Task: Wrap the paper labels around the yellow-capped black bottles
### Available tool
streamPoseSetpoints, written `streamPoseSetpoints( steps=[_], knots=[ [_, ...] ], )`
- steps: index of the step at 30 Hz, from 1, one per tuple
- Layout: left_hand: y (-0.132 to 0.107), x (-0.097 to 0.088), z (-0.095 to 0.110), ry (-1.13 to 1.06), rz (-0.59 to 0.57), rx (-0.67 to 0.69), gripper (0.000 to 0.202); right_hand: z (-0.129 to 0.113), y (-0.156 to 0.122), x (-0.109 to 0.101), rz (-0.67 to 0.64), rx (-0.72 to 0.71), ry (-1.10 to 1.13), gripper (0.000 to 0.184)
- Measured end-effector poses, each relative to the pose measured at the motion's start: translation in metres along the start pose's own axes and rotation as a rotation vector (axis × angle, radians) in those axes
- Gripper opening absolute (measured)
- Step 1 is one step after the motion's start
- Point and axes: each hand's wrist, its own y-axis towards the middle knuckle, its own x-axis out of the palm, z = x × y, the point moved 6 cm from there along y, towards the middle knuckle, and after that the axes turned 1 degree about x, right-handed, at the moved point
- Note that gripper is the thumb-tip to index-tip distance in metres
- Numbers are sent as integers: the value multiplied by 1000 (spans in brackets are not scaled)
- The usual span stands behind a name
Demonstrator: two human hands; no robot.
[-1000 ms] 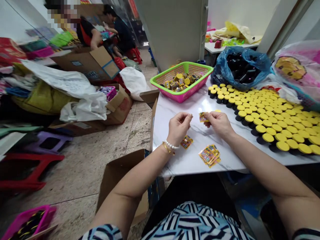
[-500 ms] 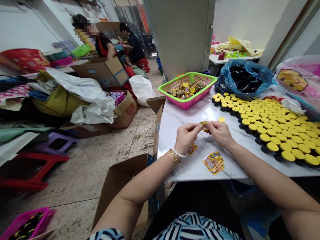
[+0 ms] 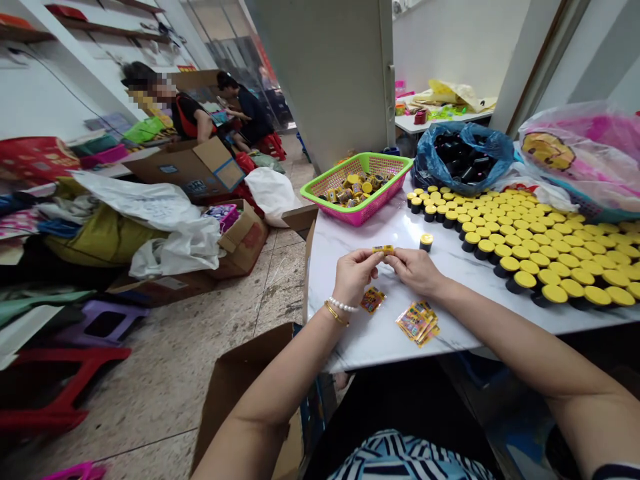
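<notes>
Marbled tabletop (image 3: 367, 343), wrapper (image 3: 383, 250) in both hands (image 3: 353, 275)

This looks like a small workshop — rows of matching yellow-topped jars (image 3: 550, 245) cover the right side of the table (image 3: 470, 313), a batch too big for a home. A plastic basket (image 3: 360, 216) heaped with small pieces (image 3: 367, 187) stands at the table's far edge, as does a bulging blue bag (image 3: 434, 175). Left of the table, cardboard boxes (image 3: 175, 172) and plastic stools (image 3: 45, 420) crowd the floor (image 3: 283, 273); well beyond it, two people (image 3: 253, 110) seem to sit working — too blurred to be sure.
</notes>
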Motion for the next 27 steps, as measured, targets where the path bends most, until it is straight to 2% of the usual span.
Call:
streamPoseSetpoints(
  steps=[3, 5, 8, 9, 11, 14, 16, 20, 27],
  knots=[
    [8, -3, -8, -180, -43, -152, 31, 10, 0, -36, 201, -39, -222, 32],
    [14, -7, -12, -269, -69, -239, 27, 29, 1, -57, 292, 46, -392, 37],
    [18, -10, -14, -354, -118, -342, 19, 62, 5, -65, 180, 218, -431, 33],
    [19, -11, -14, -378, -137, -361, 16, 68, 6, -64, 152, 254, -363, 30],
    [19, -11, -12, -431, -172, -389, 11, 71, 7, -62, 146, 305, -73, 27],
    [20, -12, -12, -506, -201, -422, 10, 53, 9, -51, 105, 309, 571, 34],
    [22, -13, -13, -533, -200, -439, 11, 37, 11, -44, 67, 283, 840, 38],
    [25, -13, -15, -561, -179, -453, 7, 23, 14, -30, 45, 246, 906, 41],
    [23, -5, -14, -610, -200, -488, 2, 29, 18, -12, 57, 246, 810, 41]
  ],
)
